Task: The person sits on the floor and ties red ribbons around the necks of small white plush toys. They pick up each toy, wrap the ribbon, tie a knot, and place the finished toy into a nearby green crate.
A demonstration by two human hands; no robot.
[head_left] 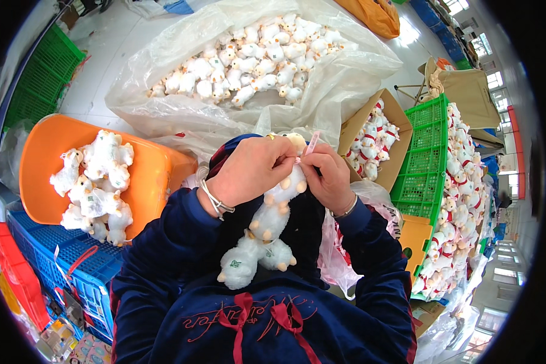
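Note:
Both hands meet over my lap at the neck of a white plush toy [293, 183] with tan feet. My left hand [249, 168] is closed in a pinch at its neck, thumb and forefinger together. Opposite it, my right hand [329, 177] pinches a pale pink ribbon [312, 143], whose free end sticks up past the fingers. The toy's head is partly hidden behind the hands. Below, more white plush toys rest on my lap: one upright toy [269, 222], and two lower ones [239, 264] [277, 255] lying side by side.
An orange tub [47, 164] with several white toys stands at left on blue crates [39, 239]. Ahead lies a large clear plastic sheet [346, 76] heaped with toys. To the right are a cardboard box [399, 115] and green crates [423, 155] beside toys with red ribbons [452, 224].

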